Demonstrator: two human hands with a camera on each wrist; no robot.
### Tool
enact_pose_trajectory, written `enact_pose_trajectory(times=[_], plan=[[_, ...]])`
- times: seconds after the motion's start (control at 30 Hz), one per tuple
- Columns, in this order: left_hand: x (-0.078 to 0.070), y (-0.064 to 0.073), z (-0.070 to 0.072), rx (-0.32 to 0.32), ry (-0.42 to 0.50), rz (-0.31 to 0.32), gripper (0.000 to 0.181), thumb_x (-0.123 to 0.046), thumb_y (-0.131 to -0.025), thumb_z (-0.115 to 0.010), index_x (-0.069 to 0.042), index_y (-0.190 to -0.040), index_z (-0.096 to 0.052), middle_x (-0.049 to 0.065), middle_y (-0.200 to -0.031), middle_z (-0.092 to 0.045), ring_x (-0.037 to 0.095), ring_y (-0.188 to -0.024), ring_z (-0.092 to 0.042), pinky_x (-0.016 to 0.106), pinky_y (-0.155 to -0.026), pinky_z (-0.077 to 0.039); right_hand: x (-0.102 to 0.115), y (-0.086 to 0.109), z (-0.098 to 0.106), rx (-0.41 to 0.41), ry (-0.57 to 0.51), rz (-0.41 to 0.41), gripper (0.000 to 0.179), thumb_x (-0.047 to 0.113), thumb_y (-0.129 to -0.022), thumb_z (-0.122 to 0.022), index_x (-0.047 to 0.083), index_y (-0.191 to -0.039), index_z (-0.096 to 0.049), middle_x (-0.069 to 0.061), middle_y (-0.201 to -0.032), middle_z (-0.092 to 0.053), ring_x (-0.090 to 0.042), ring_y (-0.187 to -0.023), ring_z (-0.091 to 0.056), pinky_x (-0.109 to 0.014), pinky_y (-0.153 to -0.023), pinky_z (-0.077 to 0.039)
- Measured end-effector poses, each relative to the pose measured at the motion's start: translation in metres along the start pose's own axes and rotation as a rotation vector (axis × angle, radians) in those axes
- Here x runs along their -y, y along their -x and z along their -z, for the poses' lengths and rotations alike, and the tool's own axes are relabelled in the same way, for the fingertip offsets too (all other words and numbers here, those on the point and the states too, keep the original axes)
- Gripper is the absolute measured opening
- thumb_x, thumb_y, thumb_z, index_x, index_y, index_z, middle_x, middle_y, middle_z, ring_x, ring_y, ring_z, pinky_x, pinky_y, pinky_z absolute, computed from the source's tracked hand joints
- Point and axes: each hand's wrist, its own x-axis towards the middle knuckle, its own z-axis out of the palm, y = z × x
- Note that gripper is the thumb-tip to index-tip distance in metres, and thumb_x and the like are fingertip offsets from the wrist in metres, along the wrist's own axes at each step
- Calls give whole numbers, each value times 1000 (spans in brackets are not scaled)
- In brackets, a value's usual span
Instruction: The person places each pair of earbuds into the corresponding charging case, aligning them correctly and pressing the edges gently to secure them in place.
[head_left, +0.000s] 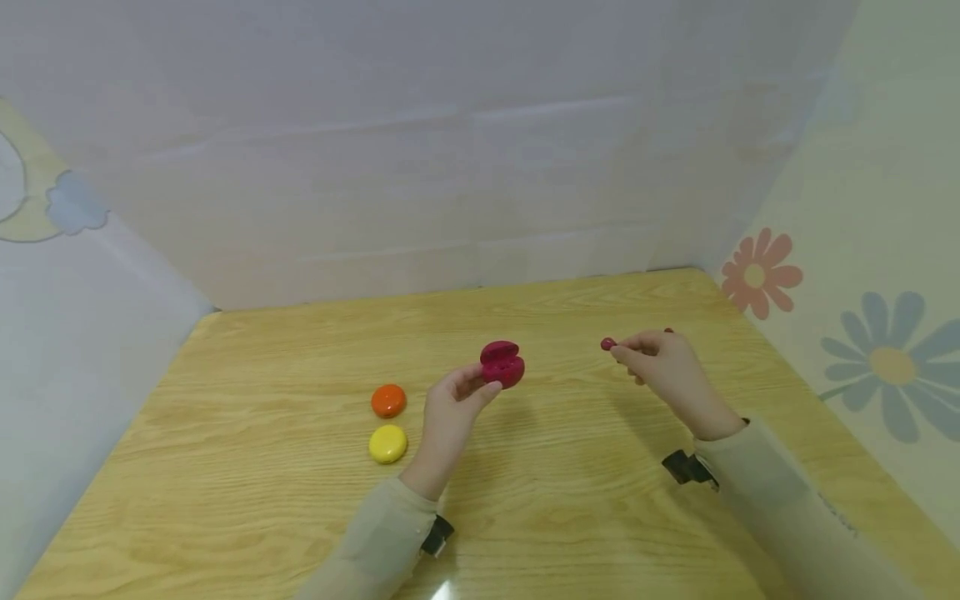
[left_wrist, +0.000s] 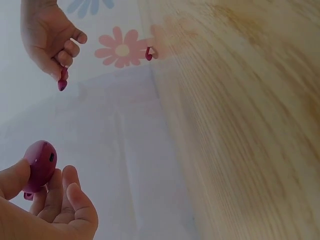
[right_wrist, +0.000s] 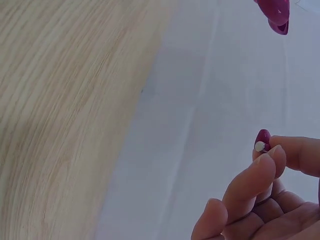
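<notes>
My left hand (head_left: 452, 408) holds a magenta earbud case (head_left: 504, 372) above the table, between thumb and fingers. Its lid is raised, and the inside faces up in the head view. In the left wrist view the rounded underside of the case shows a small dark port. Off to the right, my right hand (head_left: 663, 367) pinches a magenta earbud (head_left: 607, 343) in the air, apart from the case. The earbud's pale tip (right_wrist: 259, 146) shows in the right wrist view. A second magenta earbud (left_wrist: 149, 53) lies on the table beyond the right hand, mostly hidden in the head view.
Left of the left hand, an orange round case (head_left: 388, 401) and a yellow round case (head_left: 387, 444) sit on the wooden table (head_left: 247, 467). Pale walls (head_left: 450, 167) enclose the table's back and sides; the right one has printed flowers.
</notes>
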Motion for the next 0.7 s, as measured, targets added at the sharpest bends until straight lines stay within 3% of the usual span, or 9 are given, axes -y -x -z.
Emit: enact_pose_trajectory(times=[0.23, 0.4, 0.7], plan=[[-1, 1, 1, 0, 14, -3, 31, -7, -91, -68, 9, -118, -62, 16, -110, -67, 19, -98, -61, 31, -88, -51, 6, 4, -6, 1, -18, 43, 31, 23, -98, -59, -7, -105, -65, -5, -78, -61, -20, -69, -55, -28, -62, -49], [-1, 2, 1, -2, 17, -10, 32, -7, -92, -67, 10, -118, -61, 17, -110, -67, 20, -98, -62, 31, -88, -51, 10, 5, -11, 0, -36, 66, 29, 21, -97, -60, -6, -103, -66, -5, -77, -61, -26, -70, -56, -29, -61, -49], [-1, 1, 1, 0, 1, -10, 32, -7, -92, -67, 9, -119, -61, 18, -112, -67, 22, -100, -62, 32, -89, -51, 17, 6, -21, -18, -56, 99, 25, 18, -96, -62, -5, -104, -67, -2, -78, -63, -16, -66, -56, -28, -61, -49]])
